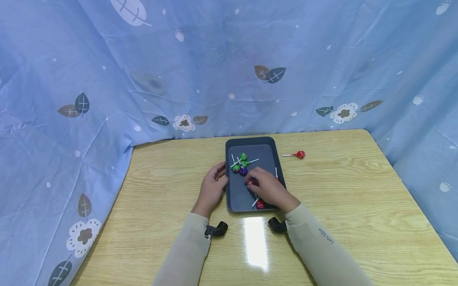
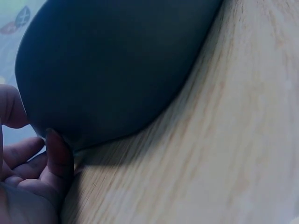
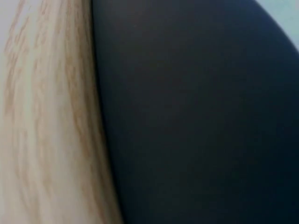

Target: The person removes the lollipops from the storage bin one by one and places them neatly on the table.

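The right hand (image 1: 266, 186) pinches a round, glossy red-wrapped lollipop (image 1: 250, 183) just above the floor of a smooth dark-grey rectangular tray (image 1: 264, 153), its corners rounded. The left hand (image 1: 212, 184), fingers loosely bent, rests against the tray's left wall. Farther left inside, green-wrapped balls (image 1: 236, 169) and a purple one (image 1: 243, 172) cluster, white sticks crossing. The right hand partly hides the tray's near right, where another red lollipop (image 1: 260, 205) lies. One stray red lollipop (image 1: 301, 154) lies right of the tray on the grained wooden table (image 1: 340, 198).
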The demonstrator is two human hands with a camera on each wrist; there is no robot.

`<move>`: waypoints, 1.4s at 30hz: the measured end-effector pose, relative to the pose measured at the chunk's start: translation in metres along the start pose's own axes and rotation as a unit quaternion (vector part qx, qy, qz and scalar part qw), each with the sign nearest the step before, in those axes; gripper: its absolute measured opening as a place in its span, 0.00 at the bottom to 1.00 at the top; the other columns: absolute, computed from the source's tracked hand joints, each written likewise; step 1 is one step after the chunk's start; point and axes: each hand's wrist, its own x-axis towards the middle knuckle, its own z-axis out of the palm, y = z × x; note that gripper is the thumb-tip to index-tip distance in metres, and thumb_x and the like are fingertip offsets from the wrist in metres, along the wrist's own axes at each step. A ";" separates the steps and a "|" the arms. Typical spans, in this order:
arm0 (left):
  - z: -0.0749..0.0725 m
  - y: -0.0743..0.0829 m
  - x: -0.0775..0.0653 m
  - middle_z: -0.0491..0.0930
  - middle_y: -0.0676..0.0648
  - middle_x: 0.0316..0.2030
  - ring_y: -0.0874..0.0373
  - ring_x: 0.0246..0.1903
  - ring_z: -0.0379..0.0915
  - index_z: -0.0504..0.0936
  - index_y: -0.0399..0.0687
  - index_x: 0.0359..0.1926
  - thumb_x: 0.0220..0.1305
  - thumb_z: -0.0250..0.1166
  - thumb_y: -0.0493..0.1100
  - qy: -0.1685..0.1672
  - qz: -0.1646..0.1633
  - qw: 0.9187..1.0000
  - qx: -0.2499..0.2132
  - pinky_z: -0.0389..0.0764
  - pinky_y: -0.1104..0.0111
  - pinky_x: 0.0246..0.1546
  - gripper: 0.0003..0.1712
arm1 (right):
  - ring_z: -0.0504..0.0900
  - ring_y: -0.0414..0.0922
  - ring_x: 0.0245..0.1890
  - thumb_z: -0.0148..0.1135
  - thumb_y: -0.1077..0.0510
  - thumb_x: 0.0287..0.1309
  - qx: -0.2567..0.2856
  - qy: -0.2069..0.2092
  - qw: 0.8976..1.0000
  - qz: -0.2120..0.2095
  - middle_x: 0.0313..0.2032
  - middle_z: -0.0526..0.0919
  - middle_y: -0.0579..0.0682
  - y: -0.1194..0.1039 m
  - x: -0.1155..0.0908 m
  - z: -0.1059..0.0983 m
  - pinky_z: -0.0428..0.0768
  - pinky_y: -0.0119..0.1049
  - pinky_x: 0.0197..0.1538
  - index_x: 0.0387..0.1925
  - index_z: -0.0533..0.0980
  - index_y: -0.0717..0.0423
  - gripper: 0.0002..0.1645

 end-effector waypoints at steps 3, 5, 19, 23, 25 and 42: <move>0.000 0.000 0.000 0.78 0.42 0.70 0.49 0.70 0.74 0.72 0.42 0.79 0.73 0.60 0.35 -0.003 0.000 1.000 -0.001 0.82 0.62 0.61 0.34 | 0.79 0.45 0.43 0.72 0.64 0.70 0.008 0.008 1.000 0.002 0.44 0.81 0.46 0.001 0.000 -0.001 0.81 0.45 0.48 0.45 0.86 0.52 0.06; 0.000 0.000 0.000 0.78 0.42 0.70 0.49 0.70 0.74 0.72 0.42 0.79 0.74 0.60 0.35 -0.003 -0.001 1.000 -0.001 0.82 0.62 0.61 0.34 | 0.78 0.45 0.43 0.72 0.64 0.70 0.016 0.017 1.000 0.002 0.45 0.80 0.47 0.001 0.000 -0.001 0.81 0.45 0.48 0.46 0.87 0.53 0.06; 0.001 -0.002 0.000 0.78 0.43 0.70 0.50 0.70 0.74 0.73 0.41 0.78 0.74 0.61 0.33 0.001 0.007 1.000 0.013 0.79 0.59 0.66 0.33 | 0.80 0.48 0.41 0.69 0.68 0.70 0.103 0.143 0.984 -0.009 0.46 0.79 0.53 0.005 -0.007 -0.019 0.84 0.42 0.44 0.47 0.85 0.64 0.06; 0.001 -0.003 0.000 0.79 0.42 0.70 0.51 0.69 0.75 0.73 0.40 0.78 0.74 0.61 0.33 0.002 0.005 1.000 0.013 0.80 0.62 0.65 0.33 | 0.81 0.49 0.40 0.69 0.69 0.70 0.122 0.201 0.972 -0.003 0.46 0.80 0.55 0.011 -0.008 -0.027 0.83 0.37 0.43 0.48 0.84 0.66 0.08; 0.001 -0.003 -0.001 0.79 0.43 0.70 0.52 0.69 0.75 0.73 0.40 0.78 0.74 0.61 0.34 0.002 0.002 1.000 0.015 0.80 0.62 0.64 0.33 | 0.81 0.49 0.40 0.70 0.69 0.70 0.130 0.231 0.964 0.006 0.46 0.81 0.55 0.016 -0.009 -0.031 0.81 0.34 0.42 0.49 0.84 0.65 0.08; 0.000 -0.001 0.001 0.80 0.46 0.69 0.53 0.68 0.75 0.74 0.43 0.77 0.73 0.61 0.33 0.006 0.005 1.000 0.011 0.80 0.62 0.64 0.33 | 0.74 0.43 0.33 0.64 0.76 0.67 0.188 0.425 0.883 0.069 0.42 0.79 0.69 0.056 -0.012 -0.045 0.72 0.25 0.35 0.47 0.81 0.79 0.08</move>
